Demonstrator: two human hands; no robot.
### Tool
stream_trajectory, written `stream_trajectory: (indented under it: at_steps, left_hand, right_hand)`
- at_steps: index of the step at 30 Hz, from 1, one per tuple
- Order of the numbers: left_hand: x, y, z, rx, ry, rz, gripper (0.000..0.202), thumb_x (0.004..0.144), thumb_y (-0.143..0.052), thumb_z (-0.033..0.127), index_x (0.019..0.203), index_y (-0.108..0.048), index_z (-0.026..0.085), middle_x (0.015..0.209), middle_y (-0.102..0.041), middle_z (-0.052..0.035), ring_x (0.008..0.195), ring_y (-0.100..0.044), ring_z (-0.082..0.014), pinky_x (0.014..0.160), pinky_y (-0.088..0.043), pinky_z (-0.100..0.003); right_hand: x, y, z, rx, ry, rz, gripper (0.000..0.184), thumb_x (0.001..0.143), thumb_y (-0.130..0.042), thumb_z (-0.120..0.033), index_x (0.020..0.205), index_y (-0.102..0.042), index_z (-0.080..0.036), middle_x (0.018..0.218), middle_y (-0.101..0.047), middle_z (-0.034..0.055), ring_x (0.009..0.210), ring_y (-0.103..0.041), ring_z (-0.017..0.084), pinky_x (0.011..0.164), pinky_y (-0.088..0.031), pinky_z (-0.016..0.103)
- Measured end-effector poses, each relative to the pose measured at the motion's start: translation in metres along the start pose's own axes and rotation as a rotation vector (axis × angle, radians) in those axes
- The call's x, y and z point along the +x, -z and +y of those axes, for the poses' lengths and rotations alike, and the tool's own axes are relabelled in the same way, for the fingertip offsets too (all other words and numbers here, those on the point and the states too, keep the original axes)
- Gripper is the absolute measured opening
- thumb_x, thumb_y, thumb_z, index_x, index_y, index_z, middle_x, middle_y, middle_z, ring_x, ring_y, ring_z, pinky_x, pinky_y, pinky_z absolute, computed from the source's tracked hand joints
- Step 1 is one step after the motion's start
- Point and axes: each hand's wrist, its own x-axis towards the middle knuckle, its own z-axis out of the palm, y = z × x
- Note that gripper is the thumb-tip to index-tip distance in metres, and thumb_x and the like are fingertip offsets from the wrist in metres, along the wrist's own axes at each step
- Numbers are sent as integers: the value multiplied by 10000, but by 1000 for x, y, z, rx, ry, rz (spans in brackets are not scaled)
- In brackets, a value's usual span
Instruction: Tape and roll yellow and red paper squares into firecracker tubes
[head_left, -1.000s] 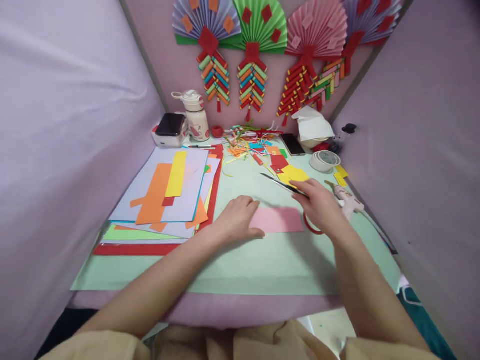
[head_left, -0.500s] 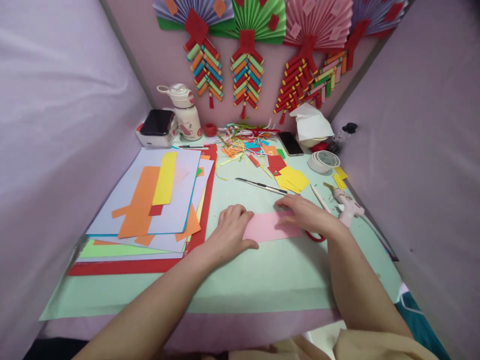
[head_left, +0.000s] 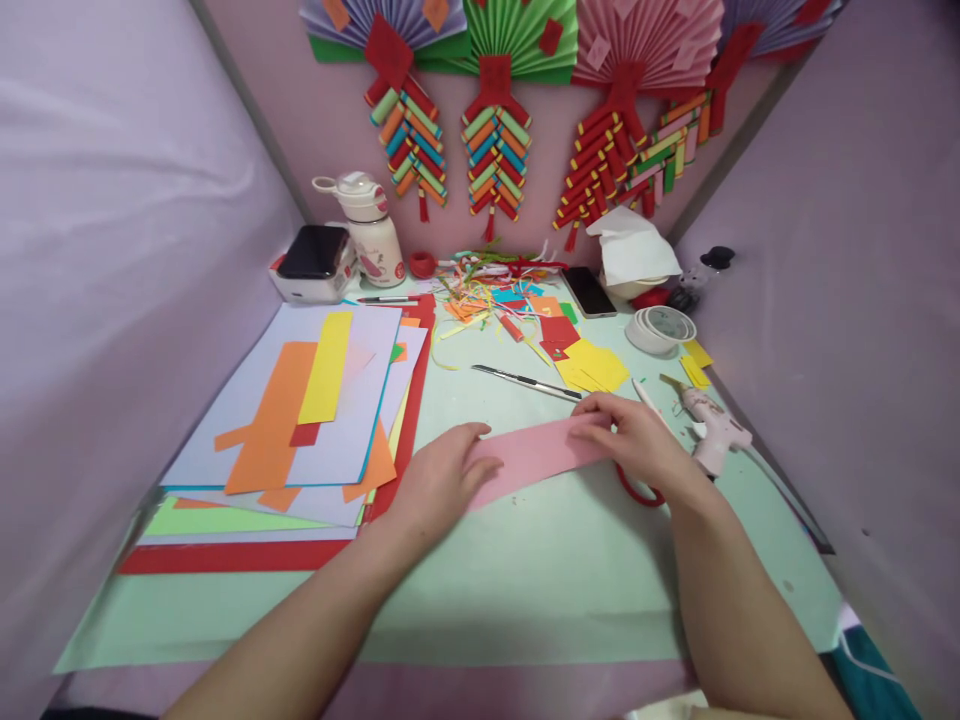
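A pink paper strip (head_left: pixel 536 455) is stretched between my two hands, its right end higher in view than its left. My left hand (head_left: pixel 442 475) holds the left end, the thumb lying over the paper and the other fingers behind its far edge. At the right end, my right hand (head_left: pixel 637 440) pinches the strip between thumb and fingers. Under the right hand a red handle loop (head_left: pixel 641 490) shows; the rest of that tool is hidden. A slim black-and-silver pen or craft knife (head_left: pixel 525 380) lies beyond the strip.
Stacked coloured paper sheets (head_left: pixel 352 400) lie at left. Yellow paper pieces (head_left: pixel 596 367), paper scraps (head_left: pixel 487 290) and a phone (head_left: pixel 589 291) are at the back. Tape rolls (head_left: pixel 660 330) and a glue gun (head_left: pixel 712 425) sit right. A bottle (head_left: pixel 375 245) stands back left.
My hands have moved farther apart, the left one leftward and the right one rightward. More of the pink strip shows, and its right end is tilted up. The view has shifted slightly.
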Motion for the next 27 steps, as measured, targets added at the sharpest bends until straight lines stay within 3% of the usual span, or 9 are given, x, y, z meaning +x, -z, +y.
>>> stream_trajectory:
  at_steps: [4,7,11,13,16,19,24,27]
  left_hand:
    - [2,7,0,-307,148,-119,208,816,-551,400,811,-628,206,764,-643,2,733,-591,-173,637,-421,-271]
    - [4,7,2,-548,245,-118,217,740,-635,385,821,-614,184,778,-654,-3,728,-606,-165,635,-434,-252]
    - [4,4,2,-725,268,-122,260,683,-703,321,868,-594,175,833,-662,-14,755,-621,-159,661,-453,-249]
    - [2,2,2,-811,256,-244,316,660,-731,279,922,-586,176,884,-667,-24,781,-630,-163,676,-464,-257]
    - [-1,2,6,-973,251,-516,412,674,-736,258,1040,-567,170,949,-677,-55,844,-640,-184,744,-482,-300]
    - [-5,0,10,-1056,243,-632,405,754,-676,286,1120,-566,154,962,-682,-80,874,-640,-189,801,-475,-330]
    - [-5,-8,10,-1046,268,-603,415,761,-660,282,1152,-591,163,964,-691,-87,831,-648,-197,719,-482,-305]
    - [-3,-12,7,-1062,303,-475,422,715,-693,254,1113,-608,140,934,-697,-90,832,-651,-205,720,-485,-306]
  right_hand:
    - [2,-5,2,374,-39,259,406,732,-661,-359,1100,-535,-242,910,-616,15,804,-573,173,685,-465,296]
    - [5,-8,5,606,-82,321,394,714,-696,-358,1052,-538,-232,935,-620,22,833,-591,163,739,-484,298]
    - [6,-9,6,681,-142,298,234,732,-681,-367,871,-592,-201,790,-622,7,702,-569,129,694,-473,273]
    - [6,-9,4,692,-139,277,214,725,-684,-355,832,-596,-191,751,-611,-4,681,-554,118,680,-460,259]
    - [5,-11,2,638,-168,142,214,695,-690,-340,786,-596,-171,688,-590,-16,639,-528,109,622,-428,238]
    - [5,-16,-1,543,-176,11,226,687,-679,-335,811,-606,-162,644,-567,-31,592,-493,101,569,-387,230]
    - [5,-27,-4,519,-155,-27,341,719,-656,-322,1021,-598,-176,665,-589,-29,614,-533,115,599,-419,248]
    - [6,-34,-4,675,-131,-22,428,723,-670,-315,1111,-526,-206,726,-622,-20,677,-589,134,634,-459,266]
